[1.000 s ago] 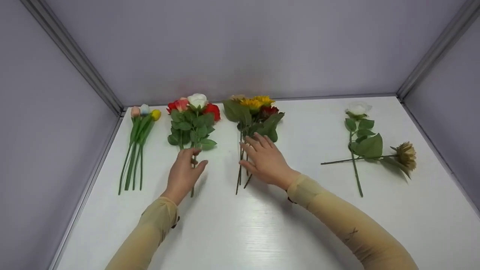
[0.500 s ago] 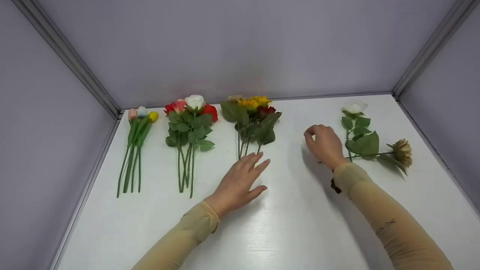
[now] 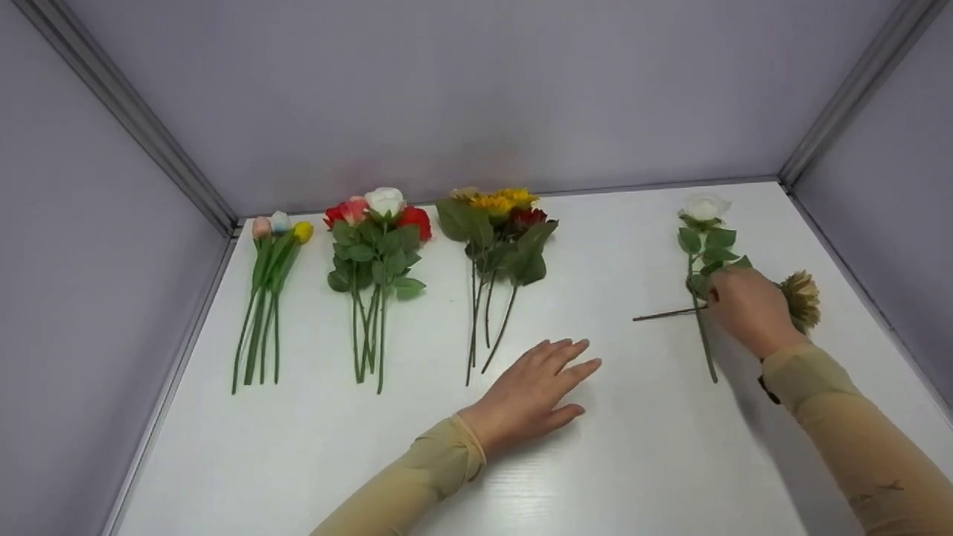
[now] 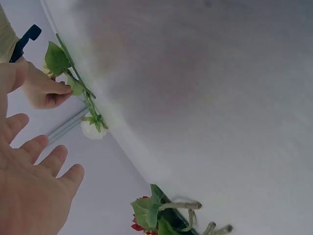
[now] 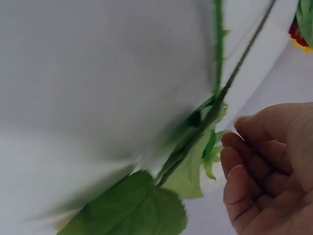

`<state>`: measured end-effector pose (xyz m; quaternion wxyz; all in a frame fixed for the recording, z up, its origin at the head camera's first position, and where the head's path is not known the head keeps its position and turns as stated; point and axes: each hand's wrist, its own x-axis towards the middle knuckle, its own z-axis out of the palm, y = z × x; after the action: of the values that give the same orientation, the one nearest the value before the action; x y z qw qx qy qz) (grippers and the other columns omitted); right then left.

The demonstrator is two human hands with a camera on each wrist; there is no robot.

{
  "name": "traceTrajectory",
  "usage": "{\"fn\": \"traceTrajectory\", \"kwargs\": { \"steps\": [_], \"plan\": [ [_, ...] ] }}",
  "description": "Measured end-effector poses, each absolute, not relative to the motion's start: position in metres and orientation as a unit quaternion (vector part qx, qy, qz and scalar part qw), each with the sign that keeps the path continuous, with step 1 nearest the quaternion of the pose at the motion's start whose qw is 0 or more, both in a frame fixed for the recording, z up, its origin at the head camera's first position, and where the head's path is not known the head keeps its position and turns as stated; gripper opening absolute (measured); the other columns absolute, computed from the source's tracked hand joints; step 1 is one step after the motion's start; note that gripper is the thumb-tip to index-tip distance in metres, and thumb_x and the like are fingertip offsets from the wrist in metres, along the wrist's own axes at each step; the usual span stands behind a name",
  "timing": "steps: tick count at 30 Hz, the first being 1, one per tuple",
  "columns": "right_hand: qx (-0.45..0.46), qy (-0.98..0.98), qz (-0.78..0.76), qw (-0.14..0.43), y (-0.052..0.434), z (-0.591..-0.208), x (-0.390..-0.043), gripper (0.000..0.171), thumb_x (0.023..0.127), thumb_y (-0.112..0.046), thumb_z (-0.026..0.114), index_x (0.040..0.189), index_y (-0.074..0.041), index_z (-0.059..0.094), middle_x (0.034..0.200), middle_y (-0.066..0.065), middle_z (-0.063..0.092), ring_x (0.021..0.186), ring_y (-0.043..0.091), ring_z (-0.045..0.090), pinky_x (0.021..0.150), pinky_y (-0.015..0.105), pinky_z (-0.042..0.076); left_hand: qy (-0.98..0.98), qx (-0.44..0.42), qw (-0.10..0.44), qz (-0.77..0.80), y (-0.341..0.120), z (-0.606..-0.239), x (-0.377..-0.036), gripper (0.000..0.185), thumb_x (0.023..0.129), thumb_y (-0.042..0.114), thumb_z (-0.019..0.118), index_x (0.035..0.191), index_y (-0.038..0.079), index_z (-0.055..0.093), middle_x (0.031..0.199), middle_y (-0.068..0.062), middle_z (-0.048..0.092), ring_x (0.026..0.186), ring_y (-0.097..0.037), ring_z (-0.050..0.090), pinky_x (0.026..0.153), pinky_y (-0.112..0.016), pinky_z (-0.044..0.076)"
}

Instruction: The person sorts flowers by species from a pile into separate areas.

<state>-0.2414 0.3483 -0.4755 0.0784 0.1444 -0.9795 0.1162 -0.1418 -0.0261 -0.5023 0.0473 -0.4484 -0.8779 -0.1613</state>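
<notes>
My right hand is over the spot where a white rose and a beige flower cross on the table. In the right wrist view its fingers are loosely bent beside the leaves, with the thumb a little apart from them and the dark stem outside the hand. The hand covers part of the beige flower's stem and leaves in the head view. My left hand is held with fingers spread above the middle of the white table, holding nothing.
Three bunches lie in a row along the back left: tulips, red, pink and white roses, and yellow sunflowers with dark red blooms. Grey panels enclose the table at the back and sides.
My right hand has moved from the sunflower bunch across to the two crossed flowers. My left hand has left the rose stems and moved right and nearer. The bunches stay in place.
</notes>
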Motion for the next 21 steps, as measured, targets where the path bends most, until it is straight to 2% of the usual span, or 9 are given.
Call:
{"fn": "traceTrajectory", "kwargs": {
  "steps": [3,6,16,21],
  "plan": [
    [0.183,-0.974,0.075,0.106,0.353,-0.48,-0.236,0.03,0.081,0.014,0.064,0.064,-0.007,0.05,0.066,0.011,0.05,0.063,0.032,0.048,0.051,0.046,0.042,-0.877,-0.452,0.034,-0.162,-0.02,-0.505,-0.14,0.066,0.103,0.042,0.061,0.16,0.02,0.036,0.165,-0.006,0.031,0.151,-0.023,0.029,0.125,-0.036,0.015],
    [0.211,-0.969,0.041,0.119,0.357,-0.487,-0.235,0.02,0.077,0.016,0.069,0.072,0.0,0.058,0.075,0.018,0.059,0.072,0.043,0.056,0.059,0.056,0.049,-0.873,-0.461,0.033,-0.156,-0.014,-0.507,-0.139,0.065,0.104,0.043,0.06,0.159,0.019,0.037,0.164,-0.006,0.032,0.15,-0.023,0.03,0.124,-0.038,0.019],
    [0.264,-0.955,-0.011,0.138,0.363,-0.501,-0.236,0.021,0.08,0.019,0.069,0.086,0.005,0.056,0.08,0.023,0.059,0.071,0.042,0.059,0.052,0.054,0.051,-0.868,-0.47,0.01,-0.16,-0.009,-0.504,-0.136,0.058,0.105,0.041,0.057,0.156,0.017,0.043,0.16,-0.005,0.04,0.147,-0.022,0.036,0.123,-0.035,0.022],
    [0.267,-0.949,-0.014,0.169,0.358,-0.492,-0.239,0.023,0.078,0.021,0.069,0.089,0.005,0.057,0.085,0.024,0.06,0.065,0.041,0.059,0.045,0.051,0.048,-0.886,-0.418,0.001,-0.2,-0.014,-0.497,-0.139,0.05,0.106,0.037,0.058,0.151,0.018,0.051,0.153,-0.002,0.05,0.141,-0.019,0.045,0.118,-0.032,0.033]
  ]
}}
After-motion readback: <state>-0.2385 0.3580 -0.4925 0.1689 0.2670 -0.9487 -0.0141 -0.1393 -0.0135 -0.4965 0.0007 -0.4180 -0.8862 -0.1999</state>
